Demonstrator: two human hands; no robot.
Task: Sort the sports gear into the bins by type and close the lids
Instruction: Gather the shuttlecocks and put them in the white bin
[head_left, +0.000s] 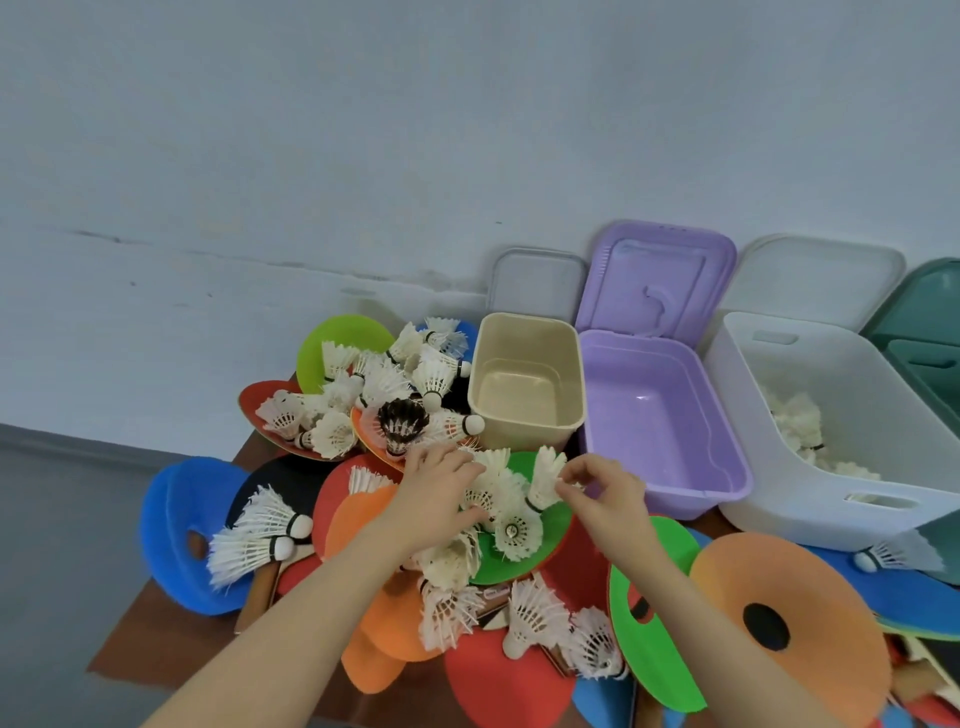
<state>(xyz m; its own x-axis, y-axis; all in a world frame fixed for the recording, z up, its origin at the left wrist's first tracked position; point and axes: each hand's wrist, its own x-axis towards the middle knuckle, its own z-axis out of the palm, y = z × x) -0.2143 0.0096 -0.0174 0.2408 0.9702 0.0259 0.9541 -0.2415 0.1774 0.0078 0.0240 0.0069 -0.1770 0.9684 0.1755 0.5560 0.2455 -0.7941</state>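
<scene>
Head view: hands (439, 486) among shuttlecocks (511, 532).

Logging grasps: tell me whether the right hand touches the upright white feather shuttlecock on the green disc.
Touching. The head view shows the right hand pinching the upright white shuttlecock's feathers.

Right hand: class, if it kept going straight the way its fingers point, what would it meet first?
The right hand points left at an upright white shuttlecock on the green disc; likely its feathers first, though depth is unclear.
</scene>
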